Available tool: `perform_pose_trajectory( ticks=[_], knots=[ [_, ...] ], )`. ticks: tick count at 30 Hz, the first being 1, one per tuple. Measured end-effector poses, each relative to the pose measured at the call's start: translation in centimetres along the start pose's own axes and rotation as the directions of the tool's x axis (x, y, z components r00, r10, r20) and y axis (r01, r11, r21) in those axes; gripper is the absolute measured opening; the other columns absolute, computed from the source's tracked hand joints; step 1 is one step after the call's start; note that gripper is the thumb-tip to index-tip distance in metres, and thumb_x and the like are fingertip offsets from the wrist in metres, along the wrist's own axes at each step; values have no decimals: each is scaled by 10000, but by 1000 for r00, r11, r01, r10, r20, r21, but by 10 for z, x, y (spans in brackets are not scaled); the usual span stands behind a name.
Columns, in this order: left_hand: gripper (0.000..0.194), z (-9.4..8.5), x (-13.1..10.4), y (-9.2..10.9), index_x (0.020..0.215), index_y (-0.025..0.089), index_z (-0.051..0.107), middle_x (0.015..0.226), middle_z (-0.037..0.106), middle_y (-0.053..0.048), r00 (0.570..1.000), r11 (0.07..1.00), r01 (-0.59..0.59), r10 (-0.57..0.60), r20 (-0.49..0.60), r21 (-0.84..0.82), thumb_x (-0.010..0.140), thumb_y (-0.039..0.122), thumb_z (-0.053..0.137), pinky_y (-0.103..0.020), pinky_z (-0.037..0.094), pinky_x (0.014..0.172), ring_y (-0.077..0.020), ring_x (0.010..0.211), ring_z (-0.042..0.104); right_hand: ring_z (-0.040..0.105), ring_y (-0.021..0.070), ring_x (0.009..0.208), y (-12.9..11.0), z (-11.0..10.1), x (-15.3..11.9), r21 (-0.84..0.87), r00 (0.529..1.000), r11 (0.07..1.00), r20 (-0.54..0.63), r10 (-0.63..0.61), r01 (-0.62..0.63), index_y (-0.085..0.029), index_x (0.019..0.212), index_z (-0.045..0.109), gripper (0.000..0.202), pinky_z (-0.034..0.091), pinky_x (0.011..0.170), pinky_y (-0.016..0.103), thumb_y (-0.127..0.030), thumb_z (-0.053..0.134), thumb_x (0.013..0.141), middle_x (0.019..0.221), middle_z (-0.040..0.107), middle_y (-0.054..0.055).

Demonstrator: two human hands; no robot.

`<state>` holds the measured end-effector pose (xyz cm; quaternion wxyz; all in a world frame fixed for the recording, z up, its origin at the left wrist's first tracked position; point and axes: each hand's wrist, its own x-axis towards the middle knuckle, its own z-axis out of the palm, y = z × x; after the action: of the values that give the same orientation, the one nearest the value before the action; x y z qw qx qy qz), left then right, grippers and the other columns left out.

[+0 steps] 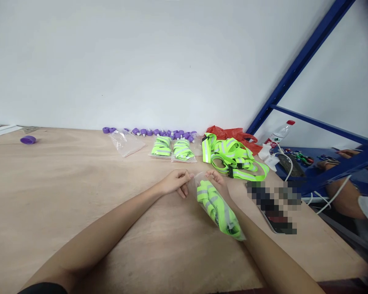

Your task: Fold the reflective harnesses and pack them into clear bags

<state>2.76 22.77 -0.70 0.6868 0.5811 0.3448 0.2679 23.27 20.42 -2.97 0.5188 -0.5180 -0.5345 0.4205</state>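
Observation:
A clear plastic bag (219, 210) with folded yellow-green reflective straps inside hangs slanted above the wooden table. My left hand (177, 182) pinches the bag's upper left corner between thumb and fingers. At the other end of the bag's top edge, my right hand (217, 182) is closed on the plastic, partly behind it. Two filled bags, a left one (161, 147) and a right one (183, 150), lie side by side beyond my hands. Loose reflective straps (233, 153) are heaped to their right.
An empty plastic bag (127, 142) and several purple items (156, 132) lie along the wall. A red bag (230, 133), a bottle (280, 132), a phone (272, 212) and a blue frame (294, 67) are at right. Another person's arm (343, 194) shows there.

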Motion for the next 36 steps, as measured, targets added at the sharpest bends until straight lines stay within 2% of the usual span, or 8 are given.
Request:
perform_pose_trajectory(
  ticks=[3, 7, 15, 21, 24, 28, 32, 36],
  knots=[
    [711, -1, 1, 3, 601, 154, 519, 490, 604, -42, 995, 997, 63, -66, 70, 41, 687, 858, 565, -243, 522, 446, -179, 462, 656, 459, 140, 440, -7, 2, -3, 83, 999, 995, 8, 48, -48, -248, 759, 516, 515, 370, 434, 277, -701, 739, 654, 533, 537, -47],
    [806, 0, 2, 7, 685, 112, 644, 632, 706, -140, 985, 989, 137, -142, 96, 54, 655, 908, 520, -279, 530, 456, -220, 524, 686, 409, 124, 423, -15, 11, -13, 116, 997, 990, 29, 76, -79, -251, 781, 509, 491, 325, 427, 258, -664, 748, 665, 514, 532, -59],
    [766, 2, 4, 5, 875, 106, 695, 667, 709, -88, 990, 991, 131, -132, 44, 40, 617, 827, 667, -240, 519, 444, -182, 505, 665, 413, 114, 453, -18, 21, -20, 157, 999, 987, 47, 25, -32, -240, 789, 519, 456, 327, 453, 252, -618, 756, 697, 549, 529, -59],
    [635, -3, 1, 6, 880, 113, 687, 689, 695, -52, 995, 997, 63, -60, 80, -46, 659, 704, 752, -229, 544, 485, -151, 551, 662, 537, 159, 588, -17, 18, -17, 111, 999, 993, -4, -35, 35, -233, 795, 581, 395, 427, 542, 275, -593, 732, 734, 664, 599, -15],
    [541, -6, 2, 3, 817, 135, 617, 671, 667, -17, 999, 991, 39, -34, 39, -127, 642, 603, 826, -226, 551, 491, -130, 540, 648, 619, 209, 740, -15, 16, -12, 67, 995, 995, -75, -63, 68, -236, 786, 598, 396, 499, 671, 315, -625, 672, 772, 777, 666, 27],
    [556, -6, 5, -2, 792, 153, 563, 666, 650, 11, 999, 982, -24, 15, -51, -187, 576, 554, 882, -210, 532, 447, -115, 508, 628, 641, 243, 864, -13, 10, -4, 10, 989, 998, -138, -56, 58, -229, 807, 623, 426, 510, 772, 347, -653, 645, 784, 880, 705, 61],
    [569, -4, 7, -4, 769, 159, 541, 590, 635, 32, 991, 977, -84, 60, -122, -196, 548, 541, 900, -171, 468, 388, -95, 450, 583, 599, 218, 762, -12, 4, -1, -49, 993, 998, -108, -43, 38, -222, 776, 620, 437, 480, 693, 318, -656, 670, 753, 785, 666, 34],
    [590, -4, 7, -4, 780, 163, 530, 601, 675, 23, 983, 966, -124, 88, -161, -226, 504, 497, 929, -165, 439, 379, -98, 451, 586, 497, 177, 632, -13, 1, -1, -126, 998, 990, -26, -61, 58, -216, 658, 571, 440, 411, 595, 291, -627, 624, 804, 637, 551, -5]
  ],
)
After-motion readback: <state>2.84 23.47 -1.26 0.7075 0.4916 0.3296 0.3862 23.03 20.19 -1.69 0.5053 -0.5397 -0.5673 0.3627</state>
